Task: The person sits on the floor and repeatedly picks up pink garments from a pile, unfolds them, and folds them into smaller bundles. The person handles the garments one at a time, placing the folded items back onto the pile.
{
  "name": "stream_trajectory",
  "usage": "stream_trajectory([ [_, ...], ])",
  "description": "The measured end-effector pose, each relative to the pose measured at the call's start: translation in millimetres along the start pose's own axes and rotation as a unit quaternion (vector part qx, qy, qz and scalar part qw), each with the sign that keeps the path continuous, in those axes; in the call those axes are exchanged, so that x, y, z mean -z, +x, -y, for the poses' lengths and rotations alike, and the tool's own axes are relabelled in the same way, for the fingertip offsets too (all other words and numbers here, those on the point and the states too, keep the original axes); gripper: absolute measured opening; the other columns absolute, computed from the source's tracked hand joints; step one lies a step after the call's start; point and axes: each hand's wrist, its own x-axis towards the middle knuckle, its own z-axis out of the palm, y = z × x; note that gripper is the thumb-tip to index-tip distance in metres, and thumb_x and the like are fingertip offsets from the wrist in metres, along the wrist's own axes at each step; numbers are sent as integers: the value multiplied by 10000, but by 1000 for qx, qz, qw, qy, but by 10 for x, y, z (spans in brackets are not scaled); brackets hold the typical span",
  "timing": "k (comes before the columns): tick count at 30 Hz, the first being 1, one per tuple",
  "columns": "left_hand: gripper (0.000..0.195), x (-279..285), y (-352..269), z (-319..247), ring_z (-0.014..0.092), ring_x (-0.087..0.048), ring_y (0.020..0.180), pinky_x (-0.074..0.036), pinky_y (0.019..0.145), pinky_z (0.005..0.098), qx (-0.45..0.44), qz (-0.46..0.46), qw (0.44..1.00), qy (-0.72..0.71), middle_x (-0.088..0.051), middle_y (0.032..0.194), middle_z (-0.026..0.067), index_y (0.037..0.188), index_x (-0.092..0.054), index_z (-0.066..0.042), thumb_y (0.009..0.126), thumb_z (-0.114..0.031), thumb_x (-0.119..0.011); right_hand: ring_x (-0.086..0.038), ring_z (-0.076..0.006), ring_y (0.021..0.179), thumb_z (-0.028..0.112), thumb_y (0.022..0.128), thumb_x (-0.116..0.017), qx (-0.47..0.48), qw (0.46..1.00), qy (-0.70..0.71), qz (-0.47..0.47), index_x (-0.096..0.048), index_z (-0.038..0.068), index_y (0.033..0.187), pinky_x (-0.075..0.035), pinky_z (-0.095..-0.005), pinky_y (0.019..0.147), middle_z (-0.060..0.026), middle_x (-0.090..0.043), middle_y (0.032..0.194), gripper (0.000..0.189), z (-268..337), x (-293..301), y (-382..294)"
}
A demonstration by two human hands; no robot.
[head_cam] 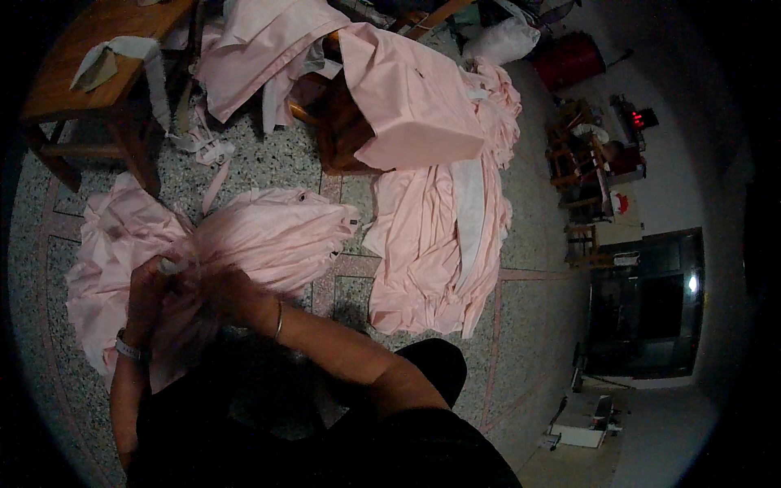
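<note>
Pale pink fabric lies bunched in front of me, gathered where my two hands meet. My left hand, with a wristwatch below it, is closed on the gathered cloth. Beside it my right hand, with a thin bangle at the wrist, is blurred and also pinches the fabric. Small dark spots or fittings show along the right edge of this cloth. A larger pile of pink fabric with a white strip lies on the floor to the right. More pink cloth drapes over wooden furniture above.
A wooden stool stands at the upper left with a white strip hanging from it. Tangled strips lie on the speckled floor beside it. A red drum-like container, a stuffed white bag and wooden chairs are farther off.
</note>
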Motion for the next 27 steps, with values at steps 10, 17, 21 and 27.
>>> stream_trajectory([
  [10, 316, 788, 395, 559, 106, -548, 691, -451, 611, 224, 17, -260, 940, -220, -604, 802, 55, 980, -591, -14, 942, -311, -488, -619, -322, 838, 227, 851, -489, -170, 980, 100, -2, -640, 67, 959, -487, -445, 747, -171, -637, 911, 245, -603, -952, -733],
  [17, 241, 391, 173, 57, 116, -564, 751, -451, 736, 233, 59, -126, 990, -34, -640, 868, 41, 1006, -608, -11, 913, -198, -488, -579, -350, 943, 41, 814, -503, 34, 960, 200, -192, -614, 51, 970, -456, -451, 845, -166, -628, 952, 192, -653, -746, -689],
  [21, 265, -46, 103, -417, 104, -541, 705, -440, 670, 239, 46, 8, 996, -69, -619, 804, 30, 1012, -602, 2, 914, -213, -482, -576, -317, 916, -20, 805, -531, 50, 885, 374, -272, -595, 15, 945, -467, -341, 776, -136, -612, 932, 158, -370, -650, -270],
  [27, 216, 57, 95, -747, 134, -508, 639, -417, 600, 281, -26, -157, 976, 149, -556, 701, 59, 871, -577, 7, 876, -171, -456, -594, -267, 810, 91, 787, -584, 40, 915, 228, -330, -632, 105, 884, -489, -391, 729, -73, -617, 856, 109, -169, -617, -242],
])
